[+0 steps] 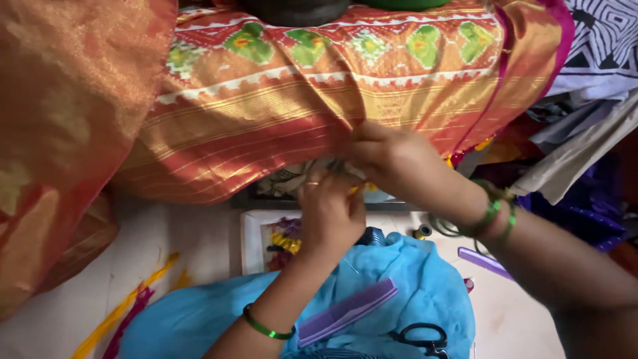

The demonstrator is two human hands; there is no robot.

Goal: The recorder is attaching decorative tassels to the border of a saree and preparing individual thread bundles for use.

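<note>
A red and orange woven fabric [279, 100] with green motifs and gold stripes hangs over a raised surface ahead of me. My left hand [329, 209] and my right hand [385, 156] meet at its lower edge, fingers pinched together on the hem and on thin threads there. A ring sits on a finger of the left hand. Both wrists wear green bangles. What exactly the fingertips grip is too small to tell.
A light blue cloth [405, 266] lies over my lap with a purple comb [345, 311] and black scissors [420, 339] on it. A second purple comb [484, 261], thread spools [421, 231], yellow and magenta threads [126, 309] and a pile of clothes [585, 119] lie around.
</note>
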